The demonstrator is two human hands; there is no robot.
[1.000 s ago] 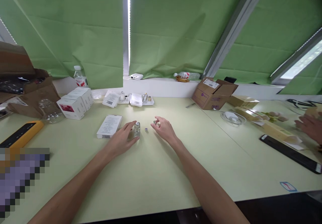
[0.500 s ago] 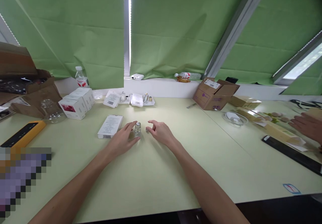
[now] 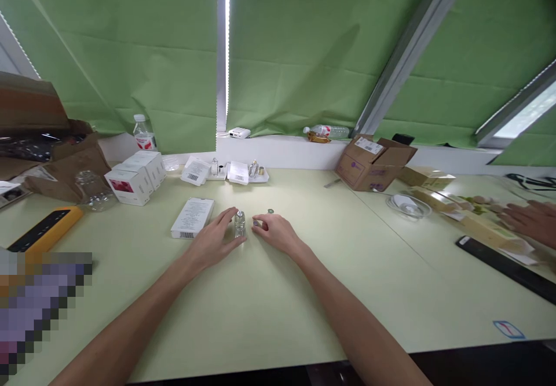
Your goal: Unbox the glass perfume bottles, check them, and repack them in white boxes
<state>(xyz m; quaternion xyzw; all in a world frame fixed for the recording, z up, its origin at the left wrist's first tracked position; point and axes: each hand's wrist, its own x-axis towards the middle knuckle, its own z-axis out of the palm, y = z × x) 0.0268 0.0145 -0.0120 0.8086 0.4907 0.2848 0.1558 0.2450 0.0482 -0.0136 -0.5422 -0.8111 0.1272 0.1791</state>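
A small clear glass bottle with a silvery top (image 3: 240, 224) stands upright on the table. My left hand (image 3: 212, 236) curves around its left side, thumb at the base and fingers by the top, steadying it. Just right of the bottle, my right hand (image 3: 275, 232) is closed in a pinch. A tiny greyish piece shows at its fingertips, too small to name. Behind the right knuckles lies a small round cap-like thing (image 3: 270, 211), partly hidden by the hand. A flat white printed box (image 3: 193, 218) lies left of the bottle, beyond my left hand.
At the back stand small bottles on a white tray (image 3: 259, 179), with white boxes (image 3: 135, 179) to the left. A cardboard box (image 3: 369, 163), coiled white cable (image 3: 407, 206) and black bar (image 3: 506, 267) are right. Another person's hand (image 3: 532, 221) is at the far right.
My right hand's fingers have closed into a pinch close to the bottle. The small round cap-like thing behind that hand has come into sight. My left hand stays around the bottle.
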